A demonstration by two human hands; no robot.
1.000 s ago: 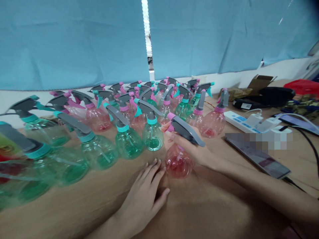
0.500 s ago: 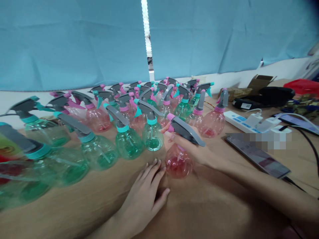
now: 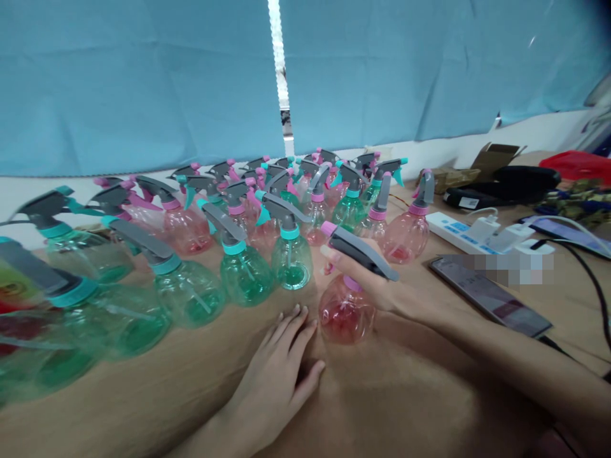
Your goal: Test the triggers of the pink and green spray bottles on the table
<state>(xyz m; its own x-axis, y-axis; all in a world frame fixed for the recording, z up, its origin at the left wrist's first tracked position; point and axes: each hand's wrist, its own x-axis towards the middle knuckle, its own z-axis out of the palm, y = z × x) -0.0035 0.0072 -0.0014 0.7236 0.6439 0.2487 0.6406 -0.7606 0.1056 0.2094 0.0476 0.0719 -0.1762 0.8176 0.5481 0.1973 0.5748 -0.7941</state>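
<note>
My right hand [image 3: 370, 280] is wrapped round the neck and grey-and-pink trigger head of a pink spray bottle [image 3: 344, 315]. Its clear round body stands on, or just over, the wooden table [image 3: 401, 388]; I cannot tell which. Some of my right fingers are hidden behind the trigger head. Flat on the tabletop to its left lies my left hand [image 3: 277, 375], fingers stretched out, holding nothing. Just beyond both hands stands a green spray bottle [image 3: 292, 261] with a teal collar. Another green spray bottle [image 3: 245, 277] is beside it on the left.
Several more green and pink spray bottles crowd the table's back and left, including a pink one [image 3: 405, 235]. To the right are a phone [image 3: 487, 296], a white power strip [image 3: 458, 232] with plugs and cables, and an open cardboard box [image 3: 496, 156]. A blue curtain [image 3: 167, 83] hangs behind.
My right hand has drawn its fingers in round the trigger head. The pink spray bottle has shifted slightly right. My left hand has stayed put.
</note>
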